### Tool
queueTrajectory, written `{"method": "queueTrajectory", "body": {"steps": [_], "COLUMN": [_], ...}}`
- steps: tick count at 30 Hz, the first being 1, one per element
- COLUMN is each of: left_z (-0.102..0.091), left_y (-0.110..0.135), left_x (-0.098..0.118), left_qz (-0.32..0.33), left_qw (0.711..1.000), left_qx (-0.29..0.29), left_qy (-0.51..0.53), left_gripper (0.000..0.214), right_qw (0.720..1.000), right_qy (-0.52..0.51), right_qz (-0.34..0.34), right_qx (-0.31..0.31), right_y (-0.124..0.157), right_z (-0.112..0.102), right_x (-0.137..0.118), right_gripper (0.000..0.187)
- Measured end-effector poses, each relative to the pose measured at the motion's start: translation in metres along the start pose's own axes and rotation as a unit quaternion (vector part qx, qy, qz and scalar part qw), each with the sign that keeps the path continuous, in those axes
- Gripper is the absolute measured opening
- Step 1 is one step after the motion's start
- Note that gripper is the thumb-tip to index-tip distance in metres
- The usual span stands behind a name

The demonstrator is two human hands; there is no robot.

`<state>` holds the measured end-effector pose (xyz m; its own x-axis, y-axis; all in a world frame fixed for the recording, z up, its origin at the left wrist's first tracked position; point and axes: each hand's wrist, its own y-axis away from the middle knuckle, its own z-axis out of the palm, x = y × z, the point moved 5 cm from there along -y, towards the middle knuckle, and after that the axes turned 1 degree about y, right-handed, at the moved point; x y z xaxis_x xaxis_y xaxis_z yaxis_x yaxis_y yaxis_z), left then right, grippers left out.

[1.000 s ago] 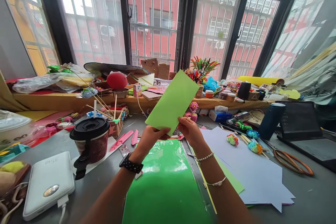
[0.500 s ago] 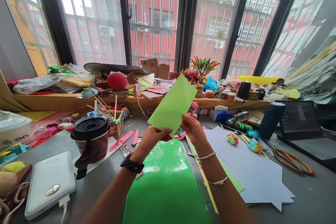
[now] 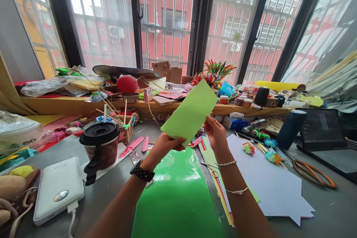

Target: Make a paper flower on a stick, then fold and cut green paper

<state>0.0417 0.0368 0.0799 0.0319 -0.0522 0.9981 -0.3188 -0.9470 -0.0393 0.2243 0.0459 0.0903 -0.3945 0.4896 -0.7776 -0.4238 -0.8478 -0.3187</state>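
Note:
A light green sheet of paper (image 3: 191,113) is held up at a slant above the desk. My left hand (image 3: 169,143) pinches its lower left edge, thumb in front. At the sheet's right edge, the fingers of my right hand (image 3: 216,134) are closed on the paper. Below both hands lies a glossy green mat (image 3: 175,200). Beside it on the right are strips of coloured paper (image 3: 216,178) with scissors partly hidden by my right wrist. Folded pink paper pieces (image 3: 132,147) rest past my left hand.
A lidded cup (image 3: 100,148) and a white power bank (image 3: 60,189) stand on the left. White paper sheets (image 3: 267,182), orange-handled scissors (image 3: 315,173), a dark bottle (image 3: 291,130) and a laptop (image 3: 326,137) are on the right. Craft supplies crowd the windowsill (image 3: 67,106).
The green paper has shifted slightly right and tilted a little further over. My right hand has moved right with its edge. The whole view has shifted a little too.

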Motion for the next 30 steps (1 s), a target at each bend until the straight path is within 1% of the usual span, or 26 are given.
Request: {"method": "queueTrajectory", "body": {"steps": [3,8,11,15,18,21,23,26,27,28,29,30], "left_z": [0.001,-0.001,0.001,0.003,0.003,0.001,-0.003,-0.013,-0.016,-0.017,-0.016,-0.015], "left_y": [0.000,0.001,0.002,0.002,0.001,0.000,0.000,-0.001,-0.001,-0.001,0.000,0.000], "left_x": [0.000,0.003,0.004,0.003,0.001,0.000,0.001,0.004,0.005,0.006,0.006,0.007], "left_qz": [0.000,0.003,-0.009,-0.019,-0.025,-0.022,-0.016,-0.010,-0.009,-0.009,-0.008,-0.007], "left_qw": [1.000,1.000,0.999,0.998,0.998,0.997,0.998,1.000,1.000,1.000,1.000,1.000], "left_qx": [-0.014,-0.012,-0.033,-0.050,-0.057,-0.066,-0.048,0.000,0.007,0.007,0.005,0.002], "left_qy": [0.000,0.004,-0.011,-0.022,-0.031,-0.037,-0.029,-0.012,-0.007,-0.002,0.004,0.012], "left_gripper": [0.017,0.018,0.015,0.016,0.017,0.018,0.019,0.025,0.025,0.025,0.026,0.026], "right_qw": [0.999,0.999,1.000,0.997,0.992,0.985,0.979,0.969,0.970,0.975,0.984,0.993], "right_qy": [-0.032,-0.036,-0.020,-0.041,-0.070,-0.082,-0.085,-0.099,-0.100,-0.094,-0.082,-0.064], "right_qz": [-0.003,0.015,0.009,0.003,-0.017,-0.056,-0.077,-0.112,-0.115,-0.110,-0.096,-0.075], "right_qx": [0.014,-0.022,0.011,0.065,0.104,0.144,0.166,0.196,0.190,0.167,0.125,0.064], "right_y": [-0.002,0.002,0.005,0.004,-0.001,-0.008,-0.012,-0.014,-0.014,-0.014,-0.012,-0.010], "right_z": [-0.006,0.000,-0.001,-0.009,-0.020,-0.039,-0.054,-0.073,-0.074,-0.070,-0.061,-0.047], "right_x": [-0.008,-0.016,-0.021,-0.025,-0.031,-0.044,-0.054,-0.066,-0.067,-0.067,-0.064,-0.061], "right_gripper": [0.018,0.017,0.017,0.018,0.020,0.020,0.019,0.018,0.018,0.019,0.021,0.026]}}
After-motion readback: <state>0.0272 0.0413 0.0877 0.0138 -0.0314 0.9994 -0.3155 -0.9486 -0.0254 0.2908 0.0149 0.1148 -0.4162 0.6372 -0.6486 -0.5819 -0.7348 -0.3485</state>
